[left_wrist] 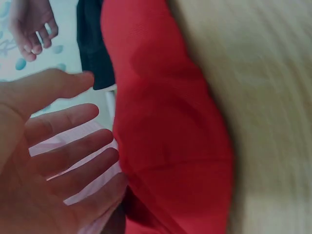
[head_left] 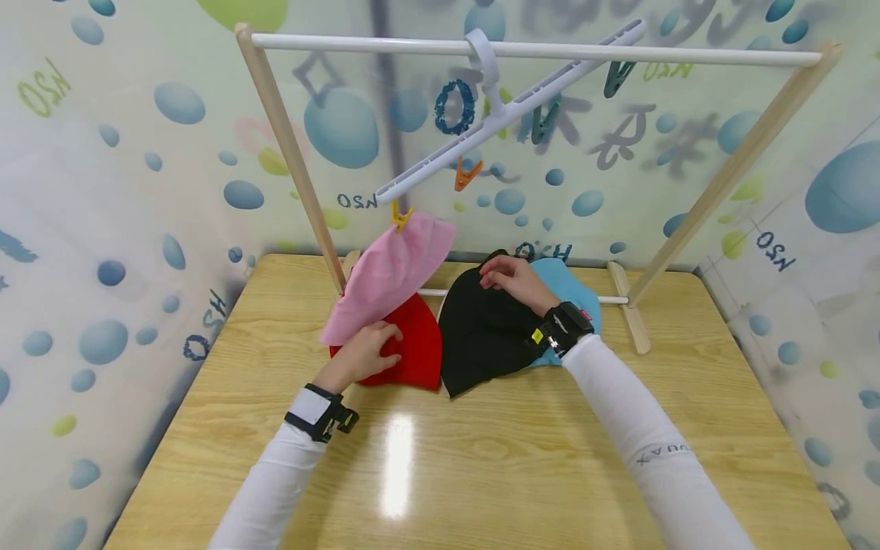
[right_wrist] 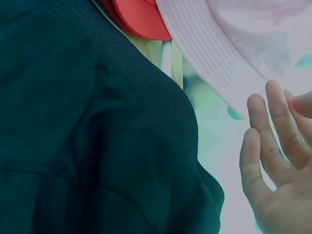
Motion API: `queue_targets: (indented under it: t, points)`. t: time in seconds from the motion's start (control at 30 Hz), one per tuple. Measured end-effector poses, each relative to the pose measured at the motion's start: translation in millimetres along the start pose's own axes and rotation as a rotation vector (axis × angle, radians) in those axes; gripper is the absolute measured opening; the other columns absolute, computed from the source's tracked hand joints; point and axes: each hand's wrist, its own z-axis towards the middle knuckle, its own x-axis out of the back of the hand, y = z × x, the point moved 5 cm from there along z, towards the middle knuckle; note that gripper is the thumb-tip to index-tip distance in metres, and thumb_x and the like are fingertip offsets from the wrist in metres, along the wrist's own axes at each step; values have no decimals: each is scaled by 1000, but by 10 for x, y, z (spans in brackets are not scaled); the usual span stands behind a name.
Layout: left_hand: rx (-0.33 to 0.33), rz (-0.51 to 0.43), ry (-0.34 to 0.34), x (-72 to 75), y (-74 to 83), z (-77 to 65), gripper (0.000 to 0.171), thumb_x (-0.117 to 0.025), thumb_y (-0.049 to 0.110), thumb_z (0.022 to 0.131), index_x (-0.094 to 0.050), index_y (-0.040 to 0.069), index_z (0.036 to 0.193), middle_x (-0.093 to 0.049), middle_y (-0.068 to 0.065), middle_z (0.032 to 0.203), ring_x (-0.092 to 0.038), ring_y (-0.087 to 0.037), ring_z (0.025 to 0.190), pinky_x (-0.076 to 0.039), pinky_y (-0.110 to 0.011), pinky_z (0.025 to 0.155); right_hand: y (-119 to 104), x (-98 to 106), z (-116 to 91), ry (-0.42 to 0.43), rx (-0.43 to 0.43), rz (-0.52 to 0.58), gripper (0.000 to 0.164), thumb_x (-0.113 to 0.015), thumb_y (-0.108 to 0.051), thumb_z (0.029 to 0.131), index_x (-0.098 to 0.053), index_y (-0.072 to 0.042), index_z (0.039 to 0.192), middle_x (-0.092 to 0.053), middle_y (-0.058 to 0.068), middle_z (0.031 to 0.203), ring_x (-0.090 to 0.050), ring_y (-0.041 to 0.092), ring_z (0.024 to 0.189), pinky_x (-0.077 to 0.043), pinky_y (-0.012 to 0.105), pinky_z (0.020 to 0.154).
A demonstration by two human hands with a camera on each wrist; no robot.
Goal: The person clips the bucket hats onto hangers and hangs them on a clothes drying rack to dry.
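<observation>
A pink bucket hat hangs by its edge from a yellow clip at the low left end of a tilted white hanger. My left hand is over a red hat, just below the pink brim; its spread fingers hold nothing. Beside the red hat lies a black hat, partly covering a light blue hat. Above the black hat, my right hand has its fingers loosely extended with nothing in them.
A wooden-legged rack with a white top bar carries the hanger. An orange clip and two dark green clips hang along it. The rack's wooden foot stands on the wooden table, against a patterned wall.
</observation>
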Motion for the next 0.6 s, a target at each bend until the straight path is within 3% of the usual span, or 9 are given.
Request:
queue_targets:
  t: [0.17, 0.27, 0.33, 0.47, 0.6]
  points:
    - [45, -2, -123, -108, -61, -60, 44, -74, 17, 73, -55, -1, 108, -57, -18, 108, -51, -32, 104, -44, -46, 91, 37, -15, 2, -7, -6, 2, 26, -49, -9, 94, -52, 11, 111, -62, 30, 101, -61, 30, 92, -48, 45, 85]
    - [100, 1, -216, -185, -87, -71, 59, -77, 22, 69, -50, 1, 116, -52, -19, 120, -46, -34, 114, -41, -51, 95, 92, -28, 15, 0, -5, -3, 26, -49, -11, 94, -54, 8, 111, -62, 27, 101, -61, 27, 92, -46, 50, 86]
    - [123, 7, -262, -221, -88, -81, 67, -79, 23, 67, -46, 2, 121, -48, -19, 125, -43, -34, 117, -40, -53, 96, 107, -51, 14, -2, -6, -8, 25, -50, -12, 94, -55, 5, 111, -62, 26, 102, -61, 26, 92, -47, 48, 86]
    - [146, 22, -293, -262, -96, -91, 75, -82, 22, 62, -43, 3, 123, -45, -19, 128, -40, -34, 120, -38, -55, 97, 138, -98, 10, -6, -6, -14, 24, -50, -13, 94, -55, 3, 111, -62, 24, 103, -61, 24, 93, -49, 43, 84]
    - [168, 41, -308, -302, -124, -93, 79, -83, 22, 60, -40, 5, 125, -40, -19, 131, -36, -34, 122, -36, -60, 95, 166, -118, 3, 0, -13, 0, 23, -49, -11, 94, -55, 4, 111, -62, 26, 103, -61, 24, 92, -46, 51, 86]
